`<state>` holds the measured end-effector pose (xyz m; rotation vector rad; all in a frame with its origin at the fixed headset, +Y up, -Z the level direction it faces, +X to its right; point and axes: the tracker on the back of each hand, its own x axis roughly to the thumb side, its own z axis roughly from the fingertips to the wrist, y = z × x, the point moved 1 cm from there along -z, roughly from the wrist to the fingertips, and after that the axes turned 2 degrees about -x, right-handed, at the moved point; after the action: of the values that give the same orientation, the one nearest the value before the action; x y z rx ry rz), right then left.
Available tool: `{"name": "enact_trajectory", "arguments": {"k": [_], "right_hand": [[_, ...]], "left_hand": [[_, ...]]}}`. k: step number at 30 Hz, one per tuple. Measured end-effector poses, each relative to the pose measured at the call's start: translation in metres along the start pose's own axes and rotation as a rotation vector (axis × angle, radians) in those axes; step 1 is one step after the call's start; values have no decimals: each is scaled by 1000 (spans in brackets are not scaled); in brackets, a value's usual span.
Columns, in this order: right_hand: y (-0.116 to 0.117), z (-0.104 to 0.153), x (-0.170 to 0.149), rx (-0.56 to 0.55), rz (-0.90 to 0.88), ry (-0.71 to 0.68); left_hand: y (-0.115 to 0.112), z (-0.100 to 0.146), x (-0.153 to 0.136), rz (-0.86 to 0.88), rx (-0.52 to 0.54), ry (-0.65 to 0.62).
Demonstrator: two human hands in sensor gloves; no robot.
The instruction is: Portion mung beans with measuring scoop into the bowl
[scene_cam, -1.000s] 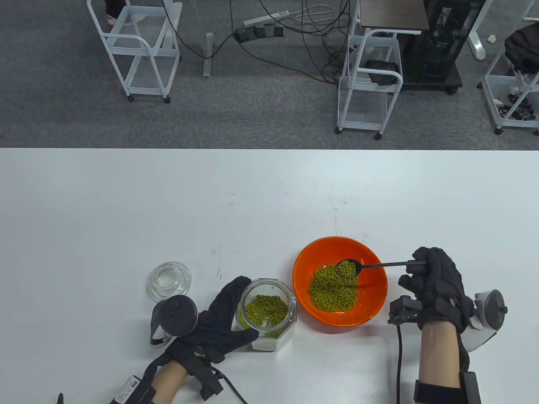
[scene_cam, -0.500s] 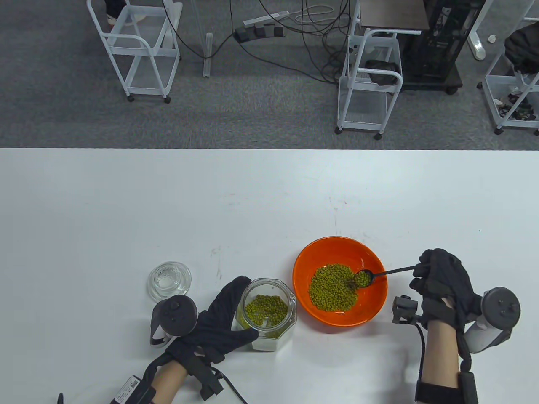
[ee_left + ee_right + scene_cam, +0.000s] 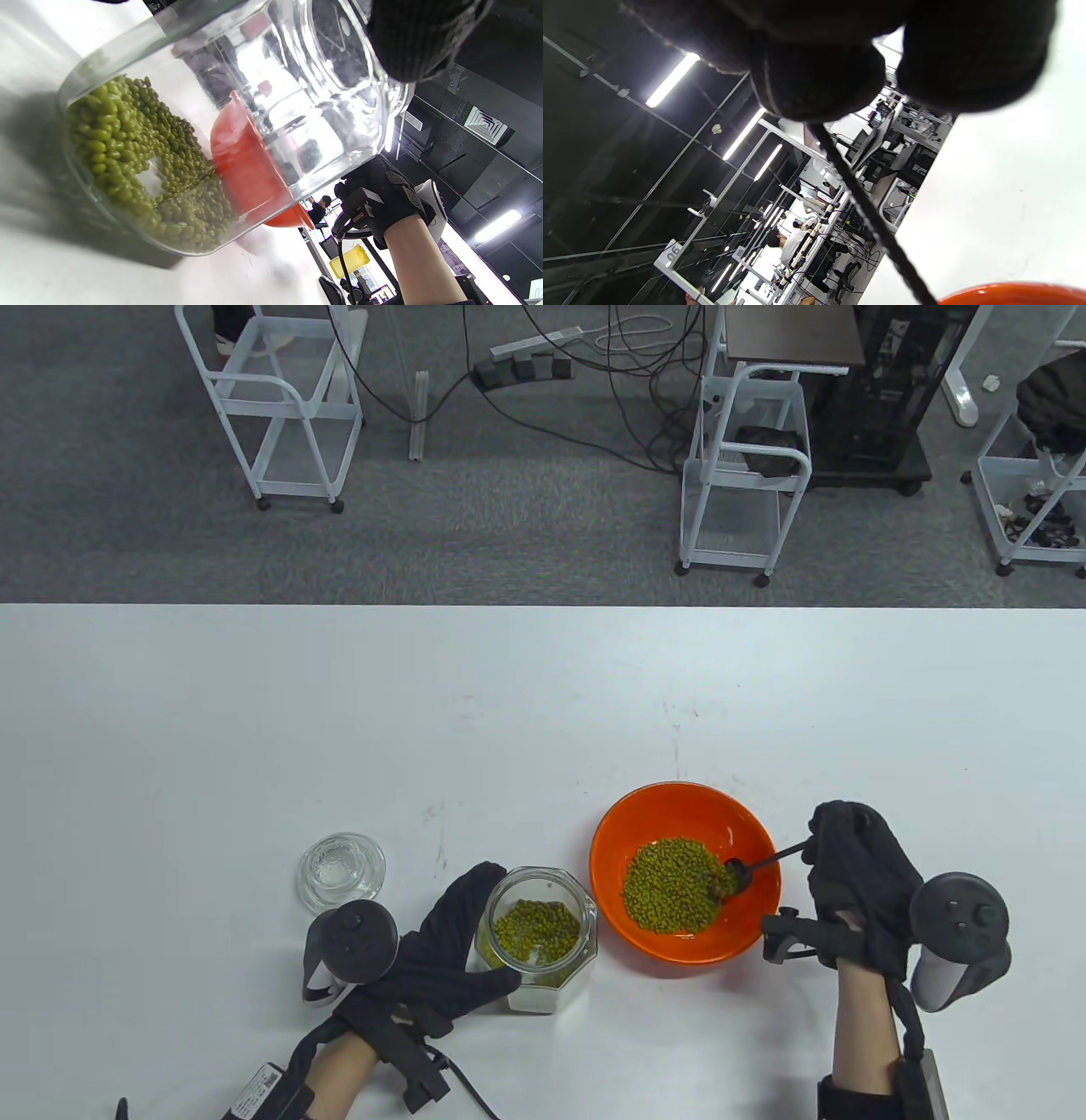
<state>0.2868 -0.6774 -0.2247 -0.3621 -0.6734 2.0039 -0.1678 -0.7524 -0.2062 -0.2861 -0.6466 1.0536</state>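
An orange bowl (image 3: 747, 933) with a heap of mung beans (image 3: 670, 882) stands near the table's front edge. My right hand (image 3: 853, 874) pinches the thin black handle of the measuring scoop (image 3: 740, 874), whose tipped head lies at the right edge of the bean heap. In the right wrist view the scoop handle (image 3: 865, 207) runs down from my fingers (image 3: 818, 72) to the bowl rim (image 3: 1018, 293). My left hand (image 3: 450, 959) curls round the open glass jar (image 3: 543, 933), which holds a low layer of beans (image 3: 140, 161).
The jar's clear glass lid (image 3: 342, 870) lies on the table left of the jar. The white table (image 3: 339, 712) stretches back to its far edge, with carts and cables on the floor beyond.
The right hand has rolled over and shifted left, tipping the scoop from level above the bowl down into the right side of the heap; its beans have gone into the bowl. The left hand stayed still.
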Motion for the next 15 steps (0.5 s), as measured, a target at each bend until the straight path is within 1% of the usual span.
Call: {"name": "enact_trajectory", "arguments": {"k": [15], "right_hand": [[20, 18, 43, 68, 156, -313]], "left_hand": [[0, 0, 0, 0, 0, 0]]}}
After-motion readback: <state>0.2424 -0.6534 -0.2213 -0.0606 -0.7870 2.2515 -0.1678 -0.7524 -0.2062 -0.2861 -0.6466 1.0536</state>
